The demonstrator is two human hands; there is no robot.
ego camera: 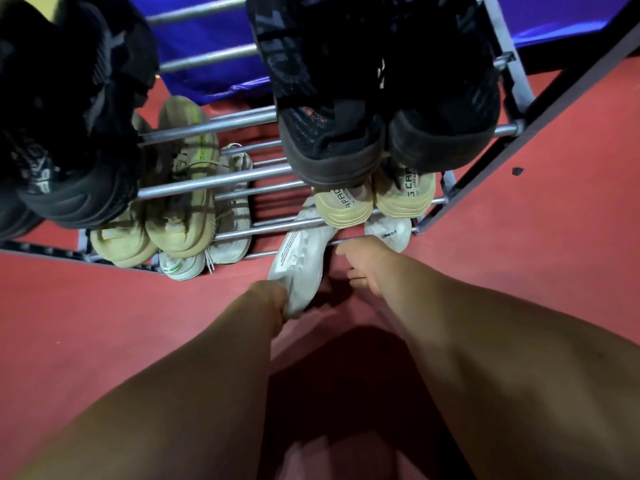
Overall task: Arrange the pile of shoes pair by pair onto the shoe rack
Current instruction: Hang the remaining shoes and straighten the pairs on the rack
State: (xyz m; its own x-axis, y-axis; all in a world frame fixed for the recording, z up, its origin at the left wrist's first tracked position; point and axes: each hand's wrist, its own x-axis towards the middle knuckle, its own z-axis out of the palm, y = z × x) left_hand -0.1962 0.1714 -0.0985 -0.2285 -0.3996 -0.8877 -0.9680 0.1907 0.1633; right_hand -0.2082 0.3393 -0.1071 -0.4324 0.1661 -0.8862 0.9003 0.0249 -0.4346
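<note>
Red floor [104, 306] below, my left hand [268, 299] grips the white shoe [304, 251] by its heel across the shoe rack [242, 234] bottom front bar, right hand [363, 263] curled, hold unclear, and the shoe, barely supported, may slide off.

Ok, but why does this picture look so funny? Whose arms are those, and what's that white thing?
There is no robot here. A person wears a camera on their head, and it looks forward and down, so you see their own two bare arms reaching out. The wide lens bends the picture a bit.

In front of them stands a metal shoe rack on a red floor. Black shoes sit on the top level, and tan shoes sit below them.

The white thing is a white shoe. The left hand grips it by the heel, with its toe pointing into the lowest level. A second white shoe already lies there on the right. The right hand is close to the rack's front bar, but I cannot tell whether it holds anything.
</note>
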